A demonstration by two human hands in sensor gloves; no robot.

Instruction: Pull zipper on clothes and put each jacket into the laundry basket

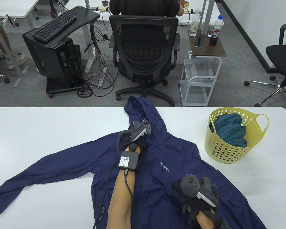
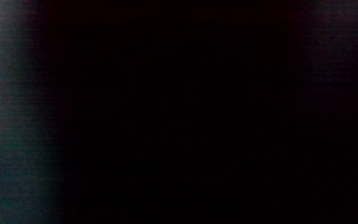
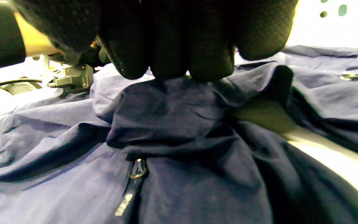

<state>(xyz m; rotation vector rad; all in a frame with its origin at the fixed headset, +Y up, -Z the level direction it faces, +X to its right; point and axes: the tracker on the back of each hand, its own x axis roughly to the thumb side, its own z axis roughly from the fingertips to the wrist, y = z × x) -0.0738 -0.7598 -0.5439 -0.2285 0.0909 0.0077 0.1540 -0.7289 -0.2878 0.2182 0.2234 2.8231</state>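
1. Table view: I am looking down at the blue jacket [image 1: 157,171] lying spread flat on the white table [image 1: 38,128]. The yellow laundry basket [image 1: 231,152], near on its right, is holding a teal jacket [image 1: 231,128]. My left hand [image 1: 133,140] is resting up by the collar; I cannot tell its grip.
2. Left wrist view: all dark.
3. Right wrist view: my right hand [image 3: 179,40] is bunching soft, thin cloth above the zipper pull [image 3: 137,168]. I think it slides easily, so holding the hem helps.
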